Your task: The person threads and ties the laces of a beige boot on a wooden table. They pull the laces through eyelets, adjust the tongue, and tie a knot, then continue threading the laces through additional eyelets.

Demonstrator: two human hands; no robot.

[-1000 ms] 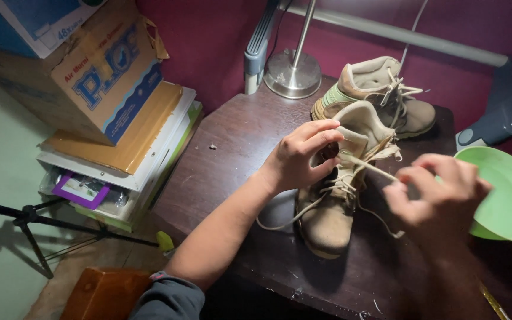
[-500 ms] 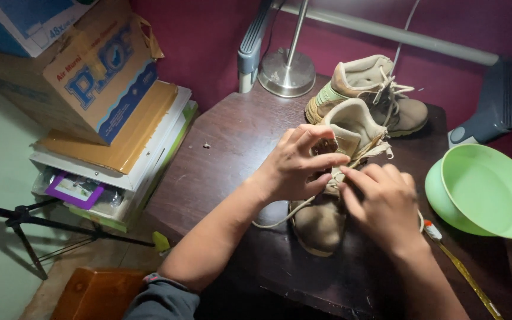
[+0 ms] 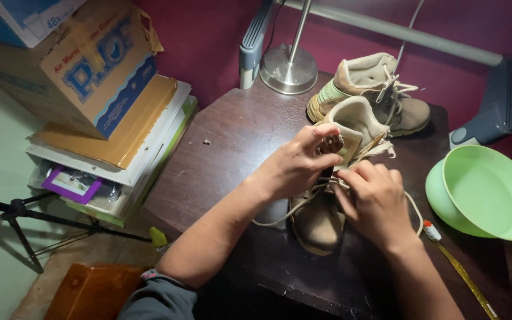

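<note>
Gripping the collar of a tan boot, the left hand closes on its upper edge, while the right hand pinches the pale laces just beside it — both hands nearly touching over the tongue. That boot stands on the dark wooden table, toe toward the person. Behind it sits a second boot; a green bowl rests at the right.
</note>
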